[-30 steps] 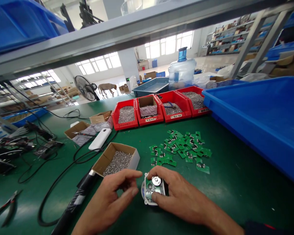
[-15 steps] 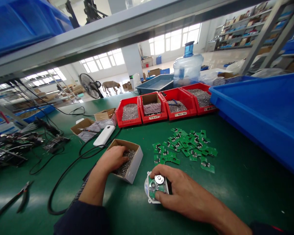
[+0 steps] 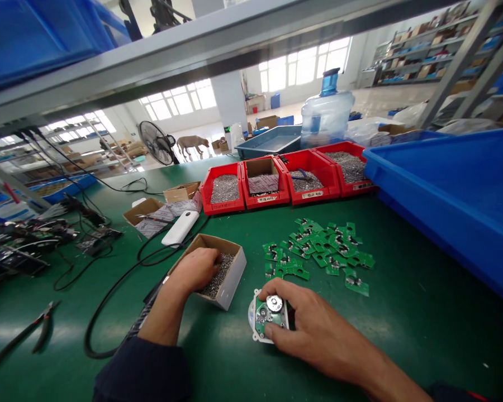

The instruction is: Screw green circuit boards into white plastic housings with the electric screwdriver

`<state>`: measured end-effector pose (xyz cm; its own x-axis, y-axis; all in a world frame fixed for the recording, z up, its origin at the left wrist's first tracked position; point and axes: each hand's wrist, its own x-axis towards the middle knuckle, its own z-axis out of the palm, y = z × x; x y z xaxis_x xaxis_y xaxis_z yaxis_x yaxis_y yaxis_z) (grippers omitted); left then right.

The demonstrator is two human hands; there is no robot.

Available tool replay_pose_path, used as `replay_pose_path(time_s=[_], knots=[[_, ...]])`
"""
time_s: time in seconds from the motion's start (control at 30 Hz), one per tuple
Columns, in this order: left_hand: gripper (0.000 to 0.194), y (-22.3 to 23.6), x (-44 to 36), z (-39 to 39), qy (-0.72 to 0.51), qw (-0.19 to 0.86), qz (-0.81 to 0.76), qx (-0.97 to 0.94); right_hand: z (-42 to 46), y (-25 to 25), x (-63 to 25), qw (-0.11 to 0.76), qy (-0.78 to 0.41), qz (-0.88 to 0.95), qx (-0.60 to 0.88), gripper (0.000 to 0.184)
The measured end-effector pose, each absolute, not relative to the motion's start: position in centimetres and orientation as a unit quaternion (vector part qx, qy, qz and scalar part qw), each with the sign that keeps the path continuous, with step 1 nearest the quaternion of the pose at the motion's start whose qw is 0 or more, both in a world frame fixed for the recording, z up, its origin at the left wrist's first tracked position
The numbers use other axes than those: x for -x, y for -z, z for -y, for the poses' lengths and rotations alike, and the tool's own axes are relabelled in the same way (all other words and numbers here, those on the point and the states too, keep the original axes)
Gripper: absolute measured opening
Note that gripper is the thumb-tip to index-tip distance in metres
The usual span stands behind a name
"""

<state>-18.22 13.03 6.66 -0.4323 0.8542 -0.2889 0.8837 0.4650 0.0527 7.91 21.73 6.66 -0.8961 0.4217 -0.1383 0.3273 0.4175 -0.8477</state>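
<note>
My left hand (image 3: pixel 198 270) reaches into a small cardboard box (image 3: pixel 231 286) of tiny metal screws (image 3: pixel 218 278). Its fingers are curled together against the screws, and whatever is between the fingertips is hidden. With thumb and fingers around its edges, my right hand (image 3: pixel 308 324) grips a white plastic housing (image 3: pixel 257 337) low over the green tabletop. Inside the housing sit a green circuit board (image 3: pixel 260 312) and a round silver metal part (image 3: pixel 274 303). Behind that hand lies a loose pile of green circuit boards (image 3: pixel 318 245).
Red bins (image 3: pixel 268 198) of small metal parts line the back. A large blue bin (image 3: pixel 444 184) stands right. At left lie pliers (image 3: pixel 37 329), a black cable (image 3: pixel 93 321) and a white oblong device (image 3: pixel 179 228). A metal shelf beam (image 3: pixel 193 44) crosses overhead.
My left hand's fingers have drawn closer together among the screws. My right hand keeps its grip on the housing. The view has shifted slightly.
</note>
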Motion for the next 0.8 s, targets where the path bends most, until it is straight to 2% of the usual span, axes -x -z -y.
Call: replay_pose_path(time_s=[0.33,0.57,0.8], knots=[[0.02,-7.0,17.7,-12.7,-0.019,0.089,-0.842,-0.531,-21.3,-6.5,-7.8,0.074,-0.476,0.842,0.243,0.032],[0.011,-7.5,17.4,-12.3,-0.12,0.041,-0.854,-0.504,-21.4,-6.7,-7.4,0.065,-0.489,0.835,0.246,0.032],[0.014,-9.3,15.4,-11.7,-0.25,0.037,-0.84,-0.48,-21.3,-6.6,-7.4,0.064,-0.486,0.835,0.249,0.032]])
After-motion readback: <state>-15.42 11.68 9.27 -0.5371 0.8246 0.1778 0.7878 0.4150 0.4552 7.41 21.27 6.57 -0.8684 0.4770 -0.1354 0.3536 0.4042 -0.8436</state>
